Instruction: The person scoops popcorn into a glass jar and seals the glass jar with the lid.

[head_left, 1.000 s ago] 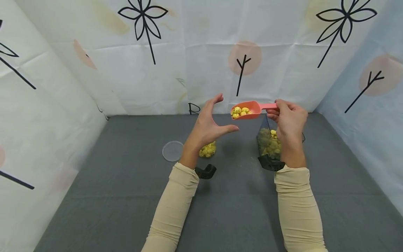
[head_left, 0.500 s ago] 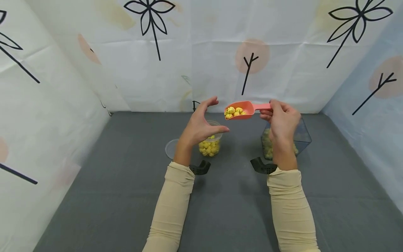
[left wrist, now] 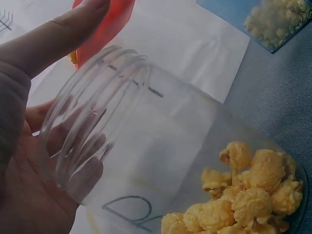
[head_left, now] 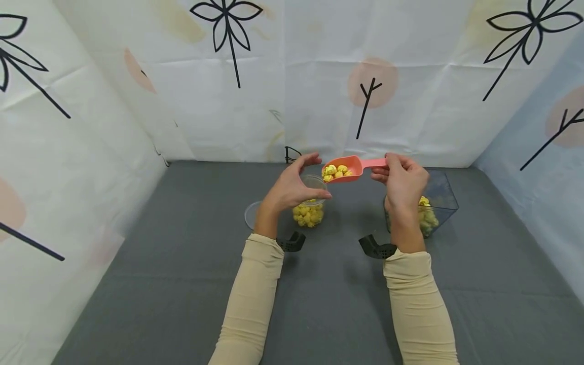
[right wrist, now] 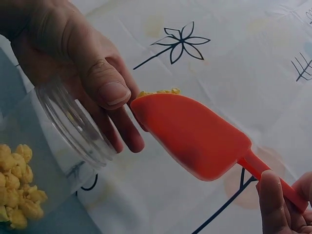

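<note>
My right hand [head_left: 406,180] pinches the handle of a coral-red scoop [head_left: 353,163] between thumb and fingers. Yellow popcorn [head_left: 336,173] sits in the scoop's bowl, whose tip points left at my left hand. A clear screw-neck jar [left wrist: 180,131] stands on the table, partly filled with popcorn [left wrist: 253,197]. My left hand [head_left: 292,183] spreads thumb and fingers in a C around the jar's mouth, holding nothing. In the right wrist view the scoop [right wrist: 190,134] is tilted near the left fingertips, above and beside the jar's threaded rim [right wrist: 73,126].
A clear round lid [head_left: 250,216] lies left of the jar, partly behind my left wrist. To the right, a transparent box [head_left: 440,190] of popcorn stands partly behind my right hand. Grey cloth covers the table [head_left: 337,304]; a patterned white sheet [head_left: 319,111] rises behind.
The scoop with popcorn has come left and slightly down toward the jar. My left hand has lowered to the jar's mouth. The head view has shifted a little.
</note>
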Demonstrator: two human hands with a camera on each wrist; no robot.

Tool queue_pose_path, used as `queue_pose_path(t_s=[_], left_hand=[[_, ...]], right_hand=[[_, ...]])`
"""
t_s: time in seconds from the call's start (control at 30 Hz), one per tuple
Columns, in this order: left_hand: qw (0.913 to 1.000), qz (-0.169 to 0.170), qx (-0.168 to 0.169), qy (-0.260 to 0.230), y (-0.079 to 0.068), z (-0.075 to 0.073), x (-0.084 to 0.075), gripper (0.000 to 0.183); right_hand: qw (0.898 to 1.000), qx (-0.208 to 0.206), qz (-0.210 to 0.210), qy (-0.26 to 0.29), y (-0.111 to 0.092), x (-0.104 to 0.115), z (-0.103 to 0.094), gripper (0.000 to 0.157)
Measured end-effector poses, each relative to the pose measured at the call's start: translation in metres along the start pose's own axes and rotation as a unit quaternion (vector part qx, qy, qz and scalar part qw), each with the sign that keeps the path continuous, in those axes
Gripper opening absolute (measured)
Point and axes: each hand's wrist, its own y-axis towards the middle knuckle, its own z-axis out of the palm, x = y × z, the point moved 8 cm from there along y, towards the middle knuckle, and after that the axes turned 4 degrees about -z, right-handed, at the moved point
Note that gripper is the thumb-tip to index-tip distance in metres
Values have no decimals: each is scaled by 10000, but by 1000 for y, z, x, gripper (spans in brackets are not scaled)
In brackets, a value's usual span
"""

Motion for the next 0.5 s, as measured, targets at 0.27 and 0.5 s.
queue_pose_path(t_s=[0.27,0.5], left_hand=[[9996,-138,217,-126,1,3,4,109],[9994,-137,327,-47,1,6,5,111]], right_hand=[[9998,110,-56,-139,-1,-2,2,14],[9997,69,-13,-250,-3,-6,0,19]])
